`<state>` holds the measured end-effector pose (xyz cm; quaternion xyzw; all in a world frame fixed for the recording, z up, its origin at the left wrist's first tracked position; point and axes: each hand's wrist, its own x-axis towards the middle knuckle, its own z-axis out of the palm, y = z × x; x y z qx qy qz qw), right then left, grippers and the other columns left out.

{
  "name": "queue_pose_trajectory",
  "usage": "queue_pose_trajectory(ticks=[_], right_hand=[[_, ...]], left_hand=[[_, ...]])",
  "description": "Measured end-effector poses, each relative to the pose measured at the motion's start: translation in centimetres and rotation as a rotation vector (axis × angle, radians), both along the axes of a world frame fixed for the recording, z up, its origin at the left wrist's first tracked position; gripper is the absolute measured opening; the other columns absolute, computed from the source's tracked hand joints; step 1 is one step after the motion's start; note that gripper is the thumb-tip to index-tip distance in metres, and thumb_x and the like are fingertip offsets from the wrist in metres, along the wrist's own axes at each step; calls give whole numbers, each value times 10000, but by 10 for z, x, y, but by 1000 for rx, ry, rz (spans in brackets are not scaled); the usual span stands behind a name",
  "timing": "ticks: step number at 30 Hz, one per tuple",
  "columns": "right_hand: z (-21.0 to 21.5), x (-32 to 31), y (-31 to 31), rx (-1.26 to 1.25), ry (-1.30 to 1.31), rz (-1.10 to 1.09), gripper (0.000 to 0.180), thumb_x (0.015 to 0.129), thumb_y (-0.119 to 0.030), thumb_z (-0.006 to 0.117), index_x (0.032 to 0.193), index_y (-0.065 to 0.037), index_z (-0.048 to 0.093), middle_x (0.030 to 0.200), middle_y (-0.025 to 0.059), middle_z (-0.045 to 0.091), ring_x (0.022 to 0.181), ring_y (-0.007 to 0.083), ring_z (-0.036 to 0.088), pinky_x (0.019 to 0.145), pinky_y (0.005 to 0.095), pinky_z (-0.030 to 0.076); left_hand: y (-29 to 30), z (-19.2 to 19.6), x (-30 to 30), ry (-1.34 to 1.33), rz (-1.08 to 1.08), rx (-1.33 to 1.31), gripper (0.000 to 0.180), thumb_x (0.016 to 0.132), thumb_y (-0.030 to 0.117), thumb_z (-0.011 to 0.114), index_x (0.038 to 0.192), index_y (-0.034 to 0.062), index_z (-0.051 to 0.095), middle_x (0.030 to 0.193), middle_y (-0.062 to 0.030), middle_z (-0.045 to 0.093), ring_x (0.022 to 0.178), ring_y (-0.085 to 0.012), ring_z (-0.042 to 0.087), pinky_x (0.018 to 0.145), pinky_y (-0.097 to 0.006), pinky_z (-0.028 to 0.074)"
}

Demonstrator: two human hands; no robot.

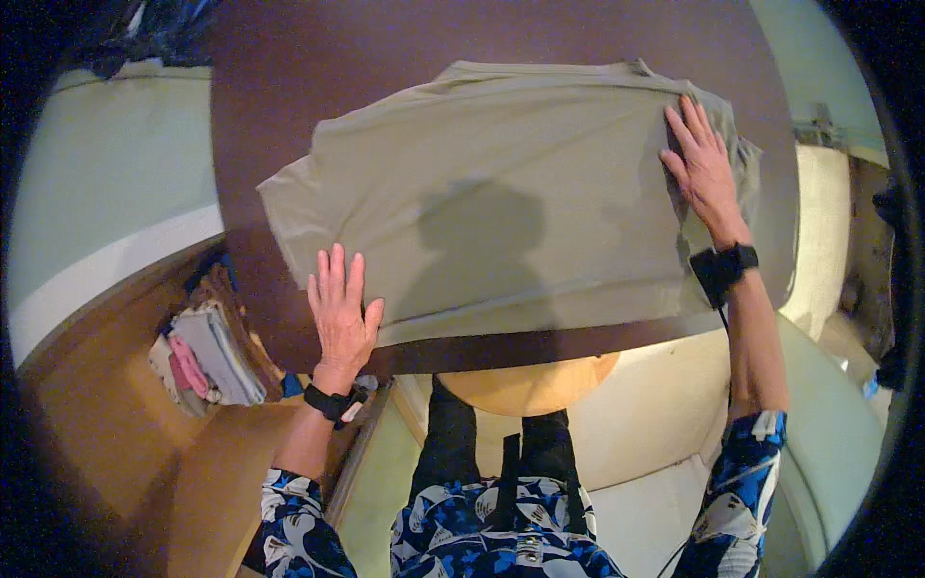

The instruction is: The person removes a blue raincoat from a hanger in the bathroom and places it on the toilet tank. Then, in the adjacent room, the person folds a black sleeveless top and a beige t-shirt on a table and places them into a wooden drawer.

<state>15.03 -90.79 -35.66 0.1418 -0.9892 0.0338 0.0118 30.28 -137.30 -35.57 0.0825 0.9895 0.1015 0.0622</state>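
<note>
A light olive-grey shirt (559,222) lies spread flat across a dark brown table, with shallow creases and my shadow over its middle. My left hand (342,313) rests palm down on its near left edge, fingers stretched out and somewhat apart. On the far right part of the cloth lies my right hand (701,164), also flat with its fingers extended. Folds of fabric bunch beside that hand along the shirt's right edge. Neither hand grips anything.
The dark brown table (260,87) ends just in front of me. Below its near edge is a round wooden stool seat (528,383). Folded clothes (217,352) stand on a wooden shelf at the lower left. Dark clothing (145,39) lies at the far left.
</note>
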Motion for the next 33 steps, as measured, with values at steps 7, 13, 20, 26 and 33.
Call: queue_pose_trajectory(ticks=[7, 13, 20, 26, 33], right_hand=[[32, 110, -111, -293, -178, 324, 501, 680, -101, 659, 1159, -56, 519, 1157, 119, 527, 1075, 283, 499, 968, 483, 343], [28, 162, -135, -403, -197, 368, 380, 674, -88, 620, 1043, -13, 573, 895, 81, 525, 812, 240, 507, 783, 406, 402], [26, 182, -159, -545, -370, 460, 333, 667, -129, 579, 981, -19, 597, 753, 54, 472, 725, 218, 486, 671, 346, 390], [16, 178, -185, -608, -340, 331, 239, 648, -120, 601, 880, -62, 591, 754, 52, 501, 726, 218, 509, 630, 337, 389], [13, 174, -191, -675, -300, 282, 143, 649, -97, 600, 783, -77, 556, 706, 53, 474, 679, 229, 501, 593, 348, 385]], left_hand=[[-74, -4, -25, 210, 646, 335, 477, 823, 185, 612, 1238, -2, 469, 1098, -143, 545, 962, -241, 526, 863, -339, 414], [-65, -2, -76, 92, 669, 141, 284, 802, 256, 653, 927, 9, 590, 745, -80, 595, 672, -193, 558, 654, -302, 456], [-59, -14, -83, 161, 593, 374, 144, 819, 128, 623, 808, 16, 534, 688, -18, 527, 626, -106, 492, 609, -251, 426], [-68, -14, -80, 230, 699, 651, 109, 846, 105, 600, 854, 24, 527, 713, 49, 478, 637, -43, 408, 589, -200, 377], [-44, 8, -86, 225, 688, 762, 60, 861, 61, 571, 904, 28, 545, 749, 61, 492, 624, -12, 403, 563, -172, 352]])
